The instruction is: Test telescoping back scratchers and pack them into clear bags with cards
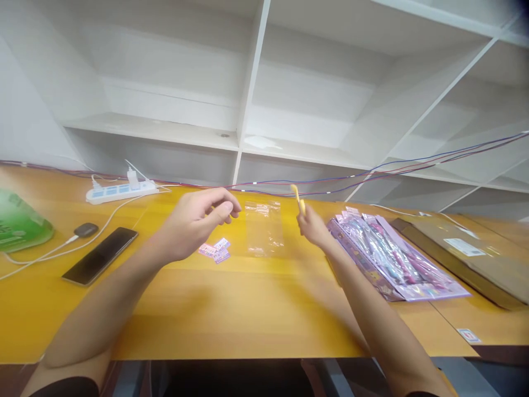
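My left hand [194, 223] hovers over the table, fingers loosely curled and a gap between thumb and forefinger; nothing shows in it. Below it lie several small purple-and-pink printed cards [215, 251]. In the middle of the table is a flat clear plastic bag [264, 229], apart from both hands. My right hand [313, 225] is raised to the right of the bag, closed around a slim yellow thing [295, 193] with a bent upper end. Motion blur and the fingers hide its kind.
Right of my right arm, a purple printed box [367, 264] holds several plastic-wrapped items. Beyond it lies a brown cardboard box [467, 253]. At left are a phone [100, 256], a power strip [122, 190], white cables and a green bag [22, 223]. White shelves [165, 132] rise behind the table.
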Tool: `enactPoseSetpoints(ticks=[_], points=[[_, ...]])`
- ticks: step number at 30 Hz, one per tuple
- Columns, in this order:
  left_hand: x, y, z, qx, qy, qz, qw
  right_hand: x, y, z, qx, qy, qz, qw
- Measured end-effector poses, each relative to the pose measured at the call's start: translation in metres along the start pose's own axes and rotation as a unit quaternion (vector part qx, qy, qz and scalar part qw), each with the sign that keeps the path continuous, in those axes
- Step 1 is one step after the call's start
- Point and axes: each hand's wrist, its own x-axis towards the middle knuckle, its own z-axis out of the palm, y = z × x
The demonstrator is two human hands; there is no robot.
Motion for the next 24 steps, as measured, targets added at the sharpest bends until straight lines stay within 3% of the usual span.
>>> enactPoseSetpoints(ticks=[2, 5, 8, 10, 13, 16, 24], points=[[0.004, -0.007, 0.011, -0.024, -0.018, -0.023, 0.999, 0.002, -0.038, -0.01, 0.123, -0.001, -0.065, 0.99], [0.013, -0.024, 0.036, -0.093, -0.075, -0.097, 0.988, -0.007, -0.098, -0.011, 0.298, -0.024, -0.162, 0.94], [0.021, -0.044, 0.062, -0.216, -0.108, -0.163, 0.957, -0.028, -0.144, 0.008, 0.42, -0.075, -0.205, 0.881], [0.024, -0.054, 0.074, -0.282, -0.105, -0.19, 0.934, -0.04, -0.162, 0.03, 0.472, -0.113, -0.209, 0.849], [0.027, -0.062, 0.086, -0.312, -0.094, -0.2, 0.924, -0.051, -0.175, 0.061, 0.528, -0.15, -0.198, 0.812], [0.028, -0.062, 0.092, -0.31, -0.083, -0.191, 0.928, -0.055, -0.176, 0.076, 0.56, -0.171, -0.189, 0.788], [0.026, -0.059, 0.103, -0.335, -0.085, -0.217, 0.913, -0.053, -0.175, 0.069, 0.579, -0.194, -0.179, 0.772]])
